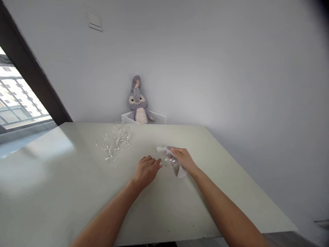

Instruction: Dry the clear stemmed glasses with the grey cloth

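Observation:
A clear stemmed glass [168, 162] lies tilted between my two hands, just above or on the pale table. My left hand [148, 169] is closed at the glass's left end, thumb and finger pinched on what looks like its stem or foot. In my right hand [182, 158] is a white cloth [181, 172], pressed against the glass's right side and rim; part of the cloth sticks out at the upper left and another part hangs below. The fingertips of my right hand are partly hidden by the cloth.
Several clear stemmed glasses [110, 157] stand on the table [77, 206], left of my hands. Beyond the far edge, a grey plush toy [141, 115] sits in a white perforated basket [160, 119] against the wall. A dark-framed window [23, 92] is at the left.

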Demonstrator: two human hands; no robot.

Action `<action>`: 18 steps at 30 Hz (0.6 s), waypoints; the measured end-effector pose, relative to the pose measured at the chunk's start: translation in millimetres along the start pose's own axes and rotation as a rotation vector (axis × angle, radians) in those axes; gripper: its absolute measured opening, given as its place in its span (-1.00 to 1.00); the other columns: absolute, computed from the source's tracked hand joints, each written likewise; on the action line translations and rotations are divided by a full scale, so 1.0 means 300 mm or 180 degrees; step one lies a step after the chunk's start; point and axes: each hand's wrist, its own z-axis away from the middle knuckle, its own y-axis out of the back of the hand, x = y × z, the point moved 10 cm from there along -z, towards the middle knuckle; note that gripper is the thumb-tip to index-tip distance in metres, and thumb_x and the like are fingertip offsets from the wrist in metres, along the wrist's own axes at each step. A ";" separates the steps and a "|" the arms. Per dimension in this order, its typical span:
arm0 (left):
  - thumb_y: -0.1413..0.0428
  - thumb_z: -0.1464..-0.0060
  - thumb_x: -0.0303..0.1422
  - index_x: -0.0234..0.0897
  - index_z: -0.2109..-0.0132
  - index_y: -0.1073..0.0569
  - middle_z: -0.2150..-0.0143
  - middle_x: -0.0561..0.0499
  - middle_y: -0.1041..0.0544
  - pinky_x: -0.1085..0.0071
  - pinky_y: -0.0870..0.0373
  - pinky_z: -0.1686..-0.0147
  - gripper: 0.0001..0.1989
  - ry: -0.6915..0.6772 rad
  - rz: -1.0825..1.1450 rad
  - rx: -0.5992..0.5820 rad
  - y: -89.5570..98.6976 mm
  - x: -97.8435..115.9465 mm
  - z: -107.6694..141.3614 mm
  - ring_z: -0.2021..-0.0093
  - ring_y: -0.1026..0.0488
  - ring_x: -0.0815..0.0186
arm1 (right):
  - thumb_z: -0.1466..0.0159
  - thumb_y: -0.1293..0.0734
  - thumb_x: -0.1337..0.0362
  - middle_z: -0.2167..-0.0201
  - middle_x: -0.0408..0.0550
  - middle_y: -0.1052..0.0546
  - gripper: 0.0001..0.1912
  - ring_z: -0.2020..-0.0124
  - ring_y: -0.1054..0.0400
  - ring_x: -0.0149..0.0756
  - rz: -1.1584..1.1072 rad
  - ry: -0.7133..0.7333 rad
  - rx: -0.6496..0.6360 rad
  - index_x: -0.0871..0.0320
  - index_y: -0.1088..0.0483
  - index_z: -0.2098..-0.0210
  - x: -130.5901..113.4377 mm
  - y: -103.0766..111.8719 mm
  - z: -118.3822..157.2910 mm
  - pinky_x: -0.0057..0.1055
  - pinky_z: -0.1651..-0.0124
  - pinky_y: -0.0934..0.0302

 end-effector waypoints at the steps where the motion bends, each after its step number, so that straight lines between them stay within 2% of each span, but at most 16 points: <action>1: 0.08 -0.10 -0.23 -0.21 0.16 -0.43 0.53 -0.05 -0.43 0.39 -0.17 0.39 -0.73 0.0151 0.0090 0.0067 -0.002 -0.008 0.001 0.43 -0.32 0.27 | -0.13 -0.13 -0.10 0.44 0.03 -0.51 -0.51 0.37 -0.36 -0.18 -0.0615 -0.0274 0.0057 0.20 -0.42 0.39 0.035 0.007 -0.008 -0.25 0.25 -0.18; 4: 0.08 -0.10 -0.24 -0.21 0.14 -0.42 0.51 -0.03 -0.43 0.41 -0.17 0.43 -0.73 0.0705 0.0422 0.0229 -0.023 -0.040 0.010 0.46 -0.33 0.28 | -0.10 -0.07 -0.20 0.42 0.04 -0.50 -0.39 0.36 -0.37 -0.20 -0.2088 -0.0582 0.0267 0.23 -0.38 0.31 0.076 -0.042 -0.001 -0.28 0.29 -0.21; 6: 0.10 -0.11 -0.28 -0.23 0.21 -0.41 0.51 -0.01 -0.41 0.42 -0.17 0.46 -0.76 0.1031 0.0682 0.0278 -0.044 -0.052 0.018 0.48 -0.32 0.30 | -0.11 -0.01 -0.22 0.36 0.06 -0.48 -0.34 0.28 -0.36 -0.20 -0.2407 -0.0517 0.0259 0.23 -0.35 0.25 0.070 -0.116 0.024 -0.30 0.24 -0.21; 9: 0.08 -0.07 -0.37 -0.27 0.34 -0.39 0.46 -0.02 -0.37 0.41 -0.21 0.46 -0.83 0.1065 0.0917 0.0340 -0.049 -0.026 0.020 0.46 -0.30 0.31 | -0.13 -0.11 -0.13 0.20 0.02 -0.44 -0.46 0.13 -0.28 -0.24 -0.1841 -0.0089 0.0332 0.19 -0.28 0.14 0.036 -0.180 0.068 -0.33 0.09 -0.15; 11: 0.05 -0.01 -0.43 -0.28 0.42 -0.37 0.41 -0.04 -0.35 0.37 -0.24 0.39 -0.87 0.0891 0.0776 0.0438 -0.022 0.000 0.017 0.39 -0.30 0.27 | -0.12 -0.22 0.01 0.16 -0.01 -0.41 -0.56 0.12 -0.25 -0.27 -0.1194 0.0182 0.0502 0.16 -0.24 0.11 0.016 -0.175 0.087 -0.36 0.06 -0.11; 14: 0.04 0.02 -0.45 -0.27 0.48 -0.37 0.35 -0.06 -0.35 0.29 -0.25 0.27 -0.86 0.0774 0.0671 0.0494 0.015 0.004 0.013 0.29 -0.29 0.23 | -0.13 -0.22 0.09 0.31 -0.05 -0.43 -0.67 0.27 -0.28 -0.28 -0.0544 0.0189 0.0716 0.18 -0.26 0.21 0.019 -0.128 0.087 -0.38 0.19 -0.15; 16: 0.05 -0.01 -0.42 -0.26 0.39 -0.39 0.31 -0.05 -0.37 0.28 -0.25 0.22 -0.86 0.1006 0.1045 0.0645 0.038 -0.038 0.014 0.26 -0.31 0.25 | -0.15 -0.18 0.09 0.38 -0.08 -0.42 -0.70 0.35 -0.27 -0.29 -0.0241 0.0169 0.0872 0.19 -0.27 0.26 0.018 -0.085 0.082 -0.40 0.28 -0.15; 18: 0.00 -0.01 -0.34 -0.23 0.16 -0.35 0.20 -0.06 -0.39 0.26 -0.25 0.15 -0.79 0.1322 0.1807 0.0857 0.047 -0.090 0.016 0.18 -0.34 0.25 | -0.16 -0.16 0.09 0.39 -0.07 -0.42 -0.72 0.37 -0.26 -0.30 0.0130 0.0235 0.0908 0.17 -0.27 0.27 0.001 -0.063 0.079 -0.40 0.30 -0.13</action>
